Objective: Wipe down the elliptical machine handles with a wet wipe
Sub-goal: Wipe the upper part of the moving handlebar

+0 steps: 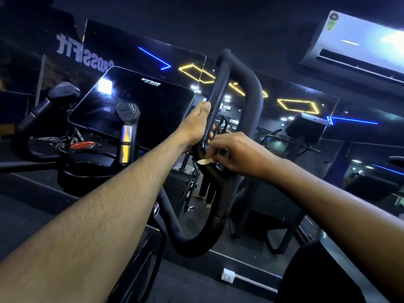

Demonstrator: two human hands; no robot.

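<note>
1. The looped black handle (254, 88) of the elliptical rises above both hands and curves back down below them; the dark console screen (133, 103) sits off to the left of the left hand.
2. The left hand (196, 125) is wrapped around the handle's inner bar, fingers curled on it, apparently steadying it.
3. The right hand (235, 153), just below and right of the left, pinches the wet wipe (204, 161) against the bar's lower bend.
4. The wipe shows only as a small pale corner beyond the right fingertips, touching the bar.
5. Judged step: wiping mid-handle. The next move likely calls for sliding the wipe along the loop, the left hand shifting to uncover the part it grips.
</note>
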